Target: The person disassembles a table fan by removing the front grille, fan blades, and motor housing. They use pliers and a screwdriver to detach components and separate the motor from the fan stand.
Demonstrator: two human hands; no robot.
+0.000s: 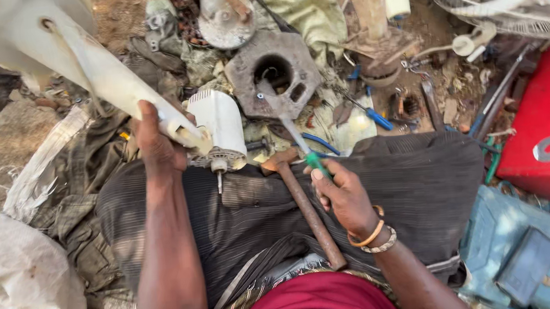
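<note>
White plastic housing [85, 65] sat clamped in the left hand [156, 144] above a motor [219, 129], while the right hand [343, 195] gripped a green-handled screwdriver [297, 140] beside a hammer [305, 207].

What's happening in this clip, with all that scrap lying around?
A person sits among scrap parts. The left hand grips a white plastic fan housing beside a white fan motor. The right hand holds a green-handled screwdriver, its tip towards a grey metal casting. A rusty hammer lies across the lap.

The white plastic housing [51, 54] runs off the top-left edge (its far end unseen).
</note>
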